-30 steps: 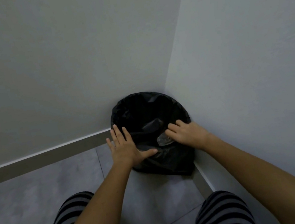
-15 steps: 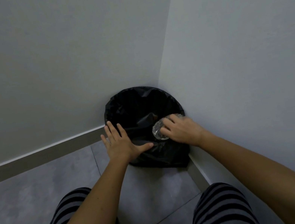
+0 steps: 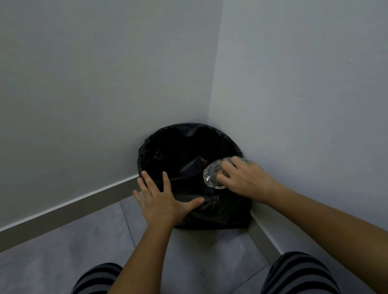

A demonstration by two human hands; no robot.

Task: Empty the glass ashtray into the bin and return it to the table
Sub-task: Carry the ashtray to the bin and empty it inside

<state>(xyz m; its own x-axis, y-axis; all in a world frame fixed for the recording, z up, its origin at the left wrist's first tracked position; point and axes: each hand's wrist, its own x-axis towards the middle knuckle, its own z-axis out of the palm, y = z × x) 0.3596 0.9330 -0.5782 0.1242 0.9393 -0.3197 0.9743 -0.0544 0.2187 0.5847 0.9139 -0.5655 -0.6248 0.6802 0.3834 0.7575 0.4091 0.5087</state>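
Observation:
A round bin [image 3: 226, 216] lined with a black bag stands on the floor in the corner of two walls. My right hand [image 3: 244, 179] grips the clear cut-glass ashtray [image 3: 212, 176], tipped on its side over the right part of the bin's mouth. The fingers hide much of the ashtray. My left hand [image 3: 162, 200] lies flat with fingers spread on the bin's near left rim, thumb pressing the black bag. I cannot make out what lies inside the dark bin.
Grey walls meet just behind the bin, with a skirting board [image 3: 57, 217] along each. The floor [image 3: 52, 262] is grey tile. My knees in striped trousers [image 3: 88, 289] sit at the bottom of the view. No table is in sight.
My right hand has lifted and turned the ashtray, so more glass now shows over the bin. The left hand stays on the rim. The view has shifted slightly.

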